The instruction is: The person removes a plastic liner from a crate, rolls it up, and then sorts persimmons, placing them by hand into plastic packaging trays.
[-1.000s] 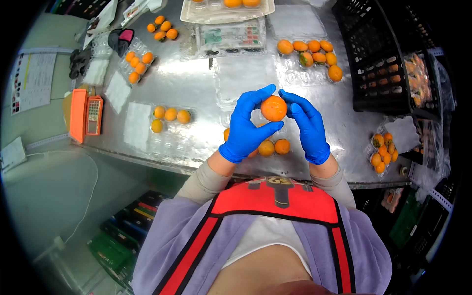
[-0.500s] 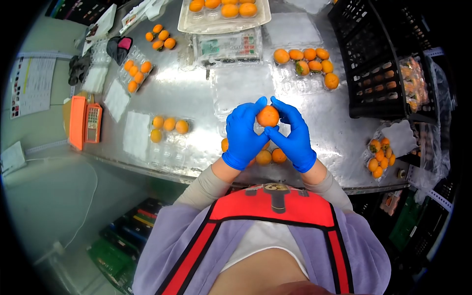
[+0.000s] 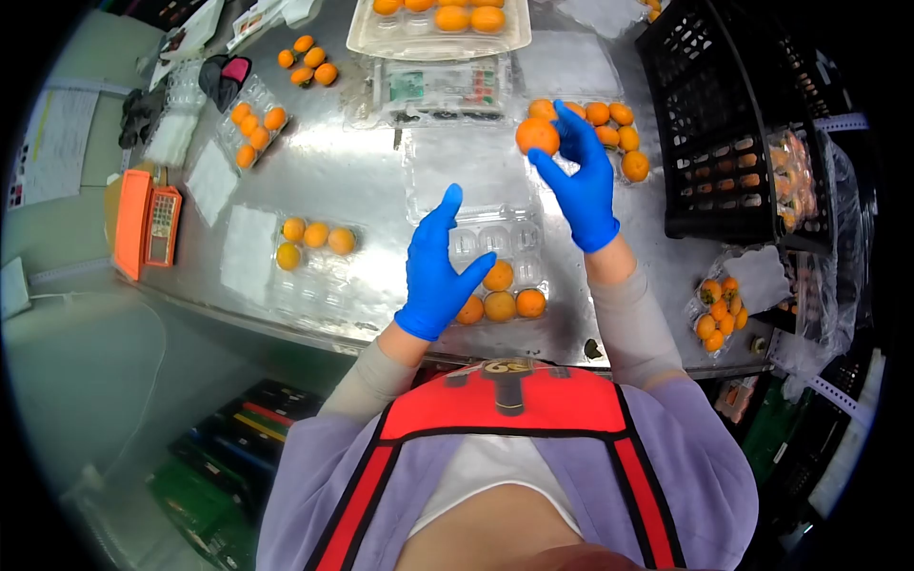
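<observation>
We are pinching an orange fruit point(image 3: 537, 138) between the thumb and fingers of our right hand point(image 3: 588, 195), near the far fruits point(image 3: 597, 113). Our left hand point(image 3: 428, 278) is spreading its fingers wide, holding nothing, beside a clear tray point(image 3: 493, 238). We are probably handling the fruit best with light, even pressure, avoiding bruises. Our grip is hiding its far side, and the frame is cutting off the white tray point(image 3: 438, 49).

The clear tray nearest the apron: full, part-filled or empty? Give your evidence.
Part-filled: the clear tray has orange fruits at its near side, but its far hollows hold none.
</observation>
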